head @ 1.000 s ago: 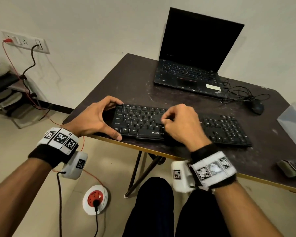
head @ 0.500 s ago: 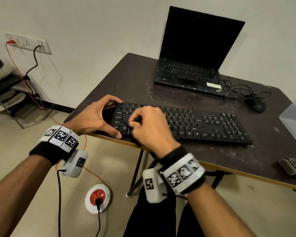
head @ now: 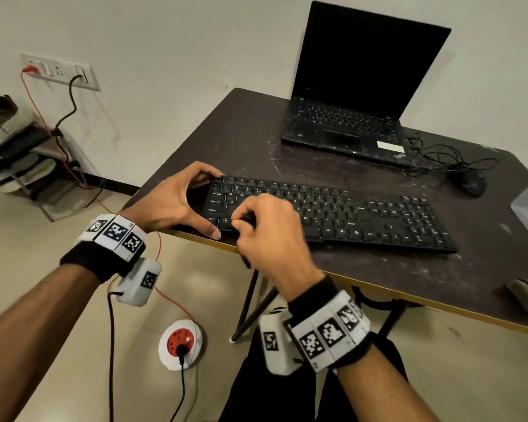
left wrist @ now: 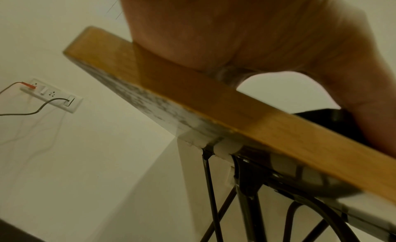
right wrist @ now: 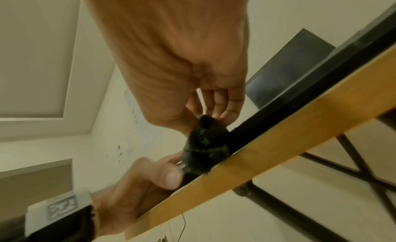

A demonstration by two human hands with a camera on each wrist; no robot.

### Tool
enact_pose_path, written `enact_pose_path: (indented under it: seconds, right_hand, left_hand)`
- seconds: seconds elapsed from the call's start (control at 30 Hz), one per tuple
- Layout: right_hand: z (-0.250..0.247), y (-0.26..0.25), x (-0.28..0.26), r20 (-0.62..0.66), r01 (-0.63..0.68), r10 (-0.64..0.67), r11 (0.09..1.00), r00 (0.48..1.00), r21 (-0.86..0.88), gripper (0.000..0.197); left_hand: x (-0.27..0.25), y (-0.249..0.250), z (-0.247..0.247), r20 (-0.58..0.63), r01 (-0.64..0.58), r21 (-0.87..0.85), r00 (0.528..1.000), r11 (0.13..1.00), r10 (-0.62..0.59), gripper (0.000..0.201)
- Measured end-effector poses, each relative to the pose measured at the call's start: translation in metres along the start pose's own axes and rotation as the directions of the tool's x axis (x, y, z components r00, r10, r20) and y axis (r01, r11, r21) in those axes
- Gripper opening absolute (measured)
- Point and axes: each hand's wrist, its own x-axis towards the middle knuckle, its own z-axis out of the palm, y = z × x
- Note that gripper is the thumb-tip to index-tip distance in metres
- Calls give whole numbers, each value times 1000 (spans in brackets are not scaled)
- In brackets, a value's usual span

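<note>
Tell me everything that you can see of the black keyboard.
The keyboard is black, plastic by its look, full-size with a number block at its right end and pale key legends. It lies flat near the front edge of the dark table, before the laptop. The left hand grips its left end, thumb at the front corner. The right hand pinches a dark fuzzy thing against its lower left keys.
</note>
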Motion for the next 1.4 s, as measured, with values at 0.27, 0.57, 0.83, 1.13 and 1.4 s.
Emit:
enact_pose_path:
  seconds: [0.27, 0.57, 0.83, 1.13, 1.4]
  right_hand:
    - [-30, 22, -9, -68, -81, 84, 996, 994, 41, 11]
    - [-52, 51, -14, -135, -181, 167, 978, 977, -100, 12]
    - [-31, 42, -13, -58, -84, 81, 996, 995, -36, 17]
    - [-30, 44, -8, -75, -48, 47, 999, 996, -10, 18]
    - [-86, 77, 3, -154, -273, 250, 950, 956, -153, 19]
  left_hand:
    - [2, 0, 2, 1, -16, 16, 1000, 1000, 16, 107]
    - [3, -5, -3, 22, -22, -8, 1000, 1000, 22, 111]
    - [1, 0, -2, 21, -7, -5, 1000, 1000, 7, 111]
    - [1, -1, -2, 15, -3, -7, 1000, 1000, 3, 113]
    - [2, -3, -2, 3, -10, -4, 1000, 1000, 10, 111]
